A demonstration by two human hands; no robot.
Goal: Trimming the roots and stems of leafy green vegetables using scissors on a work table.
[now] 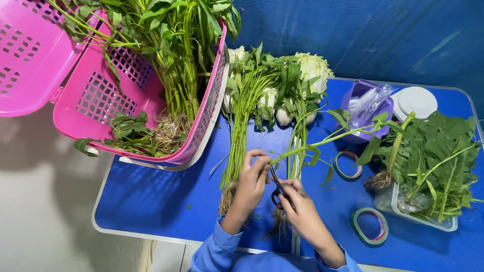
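My left hand [252, 179] pinches a long green stalk [322, 142] that arches rightward across the blue table [161, 201]. My right hand [297, 204] grips small black scissors [277, 189], their blades set against the stalk right beside my left fingers. A bundle of leafy stalks with roots [241, 126] lies just left of my left hand. A second rooted bundle [298, 136] lies under my hands, its roots near the table's front edge.
A pink slotted basket [101, 100] of greens tips onto the table's left end. Pale cabbages [312, 68] lie at the back. Two tape rolls [370, 226], a purple tub [368, 108], a white lid [416, 100] and a clear tray of leaves [433, 166] stand on the right.
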